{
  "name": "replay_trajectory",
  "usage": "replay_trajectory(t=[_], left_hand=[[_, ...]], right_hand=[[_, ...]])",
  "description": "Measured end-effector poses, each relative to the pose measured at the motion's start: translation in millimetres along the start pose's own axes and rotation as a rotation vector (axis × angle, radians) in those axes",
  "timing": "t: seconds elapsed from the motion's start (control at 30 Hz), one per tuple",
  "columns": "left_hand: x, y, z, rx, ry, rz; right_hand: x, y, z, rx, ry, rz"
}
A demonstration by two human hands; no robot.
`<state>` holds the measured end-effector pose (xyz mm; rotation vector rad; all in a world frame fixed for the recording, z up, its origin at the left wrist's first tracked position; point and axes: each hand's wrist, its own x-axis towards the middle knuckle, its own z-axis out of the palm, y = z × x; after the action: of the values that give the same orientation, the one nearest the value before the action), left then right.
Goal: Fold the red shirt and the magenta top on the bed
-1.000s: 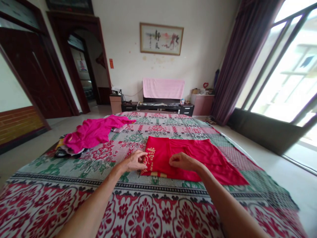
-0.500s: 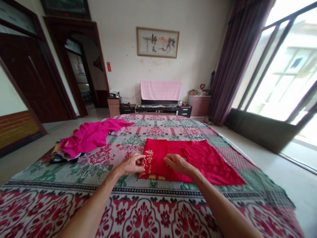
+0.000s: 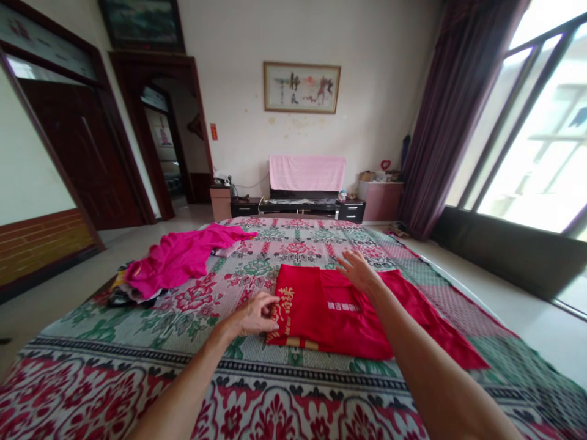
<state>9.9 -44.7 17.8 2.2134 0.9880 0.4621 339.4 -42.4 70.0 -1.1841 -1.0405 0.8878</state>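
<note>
A shiny red garment (image 3: 306, 308) lies folded flat in front of me, with gold lettering near its left edge and small white characters at its middle. My left hand (image 3: 257, 313) is at that left edge, fingers curled in a pinch on the fabric. Over the far side of the garment is my right hand (image 3: 359, 272), its fingers spread and holding nothing. My right forearm hides part of the red fabric. To the right, a loose part of the garment stretches out in a slanting point.
A patterned bedspread (image 3: 183, 333) with flowers lies under everything. On its left is a heap of clothes with a bright pink garment (image 3: 183, 256) on top. Behind stand a low black cabinet (image 3: 351, 212) and a pink towel (image 3: 307, 172). A purple curtain (image 3: 452, 122) hangs at the right.
My right hand has moved away from me and opened from a closed pinch. White characters now show on the garment's middle. My left hand stays at the left edge.
</note>
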Motion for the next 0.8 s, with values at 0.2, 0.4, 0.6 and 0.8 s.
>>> replay_trajectory(t=[0.2,0.4,0.6,0.8], left_hand=[[-1,3,-1,0.008,0.002,0.012],[-3,8,-3,-0.001,-0.037,-0.013],[-5,8,-5,-0.003,-0.033,0.003],[-4,17,-5,-0.028,0.052,-0.067]], right_hand=[[-43,12,27,-0.275,-0.541,0.105],[-82,-6,55,-0.783,-0.842,-0.157],[-97,-11,65,-0.953,-1.040,-0.156],[-93,-15,65,-0.881,-1.046,-0.175]])
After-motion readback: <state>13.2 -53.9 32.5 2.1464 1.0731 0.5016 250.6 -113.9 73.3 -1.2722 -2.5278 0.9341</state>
